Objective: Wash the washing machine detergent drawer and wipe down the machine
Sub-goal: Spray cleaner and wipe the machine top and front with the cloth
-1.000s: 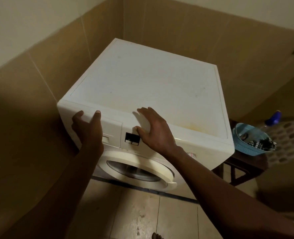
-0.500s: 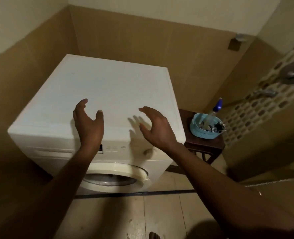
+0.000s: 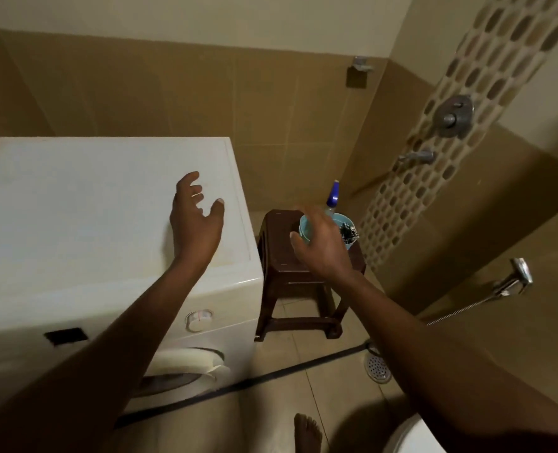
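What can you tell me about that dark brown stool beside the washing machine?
The stool is dark brown, seemingly moulded plastic, with legs joined by low rails. It stands upright on the tiled floor, just right of the white washing machine. A light blue basket sits on its top; the right hand hovers over it.

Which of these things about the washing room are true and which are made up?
1. The left hand is above the washing machine and holds nothing. True.
2. The blue basket sits on top of the washing machine. False: it sits on the brown stool beside the machine.
3. The right hand reaches over the blue basket. True.
4. The bottle in the basket has a red top. False: its top is blue.
5. The brown stool stands on the machine's left side in the picture. False: it stands on the right.
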Tool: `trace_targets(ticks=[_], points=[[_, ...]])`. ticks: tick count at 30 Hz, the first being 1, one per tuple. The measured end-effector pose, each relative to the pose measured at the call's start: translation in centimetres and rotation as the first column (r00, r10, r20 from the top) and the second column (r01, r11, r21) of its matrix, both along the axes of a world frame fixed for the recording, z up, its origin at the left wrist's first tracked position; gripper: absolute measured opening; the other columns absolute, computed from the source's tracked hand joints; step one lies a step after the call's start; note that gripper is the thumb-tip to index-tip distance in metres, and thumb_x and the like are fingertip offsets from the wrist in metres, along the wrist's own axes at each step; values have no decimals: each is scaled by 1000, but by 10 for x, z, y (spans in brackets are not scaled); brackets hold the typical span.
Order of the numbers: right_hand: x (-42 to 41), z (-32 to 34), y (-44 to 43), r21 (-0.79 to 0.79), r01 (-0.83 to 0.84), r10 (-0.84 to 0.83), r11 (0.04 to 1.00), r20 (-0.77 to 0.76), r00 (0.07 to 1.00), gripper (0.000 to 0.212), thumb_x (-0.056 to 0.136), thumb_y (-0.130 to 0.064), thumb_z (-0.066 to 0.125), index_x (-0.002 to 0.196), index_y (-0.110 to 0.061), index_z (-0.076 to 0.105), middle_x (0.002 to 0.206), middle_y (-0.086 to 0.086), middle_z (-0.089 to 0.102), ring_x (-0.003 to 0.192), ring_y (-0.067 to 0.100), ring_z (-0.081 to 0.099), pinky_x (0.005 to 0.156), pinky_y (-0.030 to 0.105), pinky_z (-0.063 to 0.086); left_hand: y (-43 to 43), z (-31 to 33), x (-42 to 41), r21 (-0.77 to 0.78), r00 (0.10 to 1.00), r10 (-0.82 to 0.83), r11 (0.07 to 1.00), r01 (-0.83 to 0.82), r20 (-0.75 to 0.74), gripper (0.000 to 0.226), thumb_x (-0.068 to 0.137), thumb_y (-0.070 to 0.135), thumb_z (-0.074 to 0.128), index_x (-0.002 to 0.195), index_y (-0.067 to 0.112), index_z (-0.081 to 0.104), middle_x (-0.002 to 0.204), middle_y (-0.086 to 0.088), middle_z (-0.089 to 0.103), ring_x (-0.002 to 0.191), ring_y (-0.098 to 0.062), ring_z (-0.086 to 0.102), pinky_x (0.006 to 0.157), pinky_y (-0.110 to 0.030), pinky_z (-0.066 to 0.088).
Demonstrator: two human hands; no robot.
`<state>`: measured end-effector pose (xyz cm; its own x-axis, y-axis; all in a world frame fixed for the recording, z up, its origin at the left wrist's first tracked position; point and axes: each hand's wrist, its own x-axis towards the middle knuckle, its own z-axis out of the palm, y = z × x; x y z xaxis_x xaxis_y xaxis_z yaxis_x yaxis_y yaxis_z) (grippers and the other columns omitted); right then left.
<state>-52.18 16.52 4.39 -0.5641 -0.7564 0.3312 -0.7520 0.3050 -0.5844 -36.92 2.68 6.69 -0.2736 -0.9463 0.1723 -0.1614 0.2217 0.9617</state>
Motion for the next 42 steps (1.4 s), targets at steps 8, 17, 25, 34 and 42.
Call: trace_targets(ticks=[8, 17, 25, 34, 42], points=[[-119, -37, 36, 84, 93, -104, 992, 138, 985, 39, 85, -12, 63, 124, -10, 58, 124, 5, 62, 116, 19, 55, 95, 26, 42, 17, -22, -136, 21, 958, -207, 978, 207, 200, 64, 87, 24, 72, 143, 18, 41, 130, -7, 56, 116, -20, 56, 88, -26, 43], [-244, -93, 47, 290, 221, -277, 931, 168, 946, 37, 88, -14, 60, 123, -4, 56, 122, 15, 60, 114, 30, 55, 85, 28, 40, 11, -86, -258, 179, 863, -390, 920, 349, 320, 84, 78, 32, 80, 146, 15, 34, 111, 0, 55, 105, -19, 55, 90, -35, 47], [-314, -157, 13, 529, 107, -261, 842, 225, 939, 84, 66, -60, 65, 131, -11, 46, 129, 13, 54, 117, 34, 53, 91, 43, 49, -11, -158, -330, 273, 812, -491, 866, 418, 316, 97, 71, 31, 86, 150, 19, 31, 148, 3, 44, 128, -16, 49, 90, -22, 44], [-353, -210, -26, 584, 22, -99, 811, 100, 990, 74, 78, -38, 72, 141, -15, 40, 135, 10, 54, 120, 32, 46, 91, 40, 45, -20, -191, -387, 264, 801, -555, 826, 498, 226, 108, 71, 21, 86, 154, 21, 18, 149, -9, 42, 127, -16, 48, 103, -32, 40], [-375, -241, -60, 676, -125, 115, 726, 60, 992, 66, 78, -18, 74, 138, -12, 44, 139, 8, 49, 130, 26, 45, 104, 38, 45, -31, -220, -406, 250, 819, -555, 822, 511, 149, 95, 70, 19, 87, 147, 11, 32, 124, -2, 59, 108, -8, 60, 94, -21, 50]])
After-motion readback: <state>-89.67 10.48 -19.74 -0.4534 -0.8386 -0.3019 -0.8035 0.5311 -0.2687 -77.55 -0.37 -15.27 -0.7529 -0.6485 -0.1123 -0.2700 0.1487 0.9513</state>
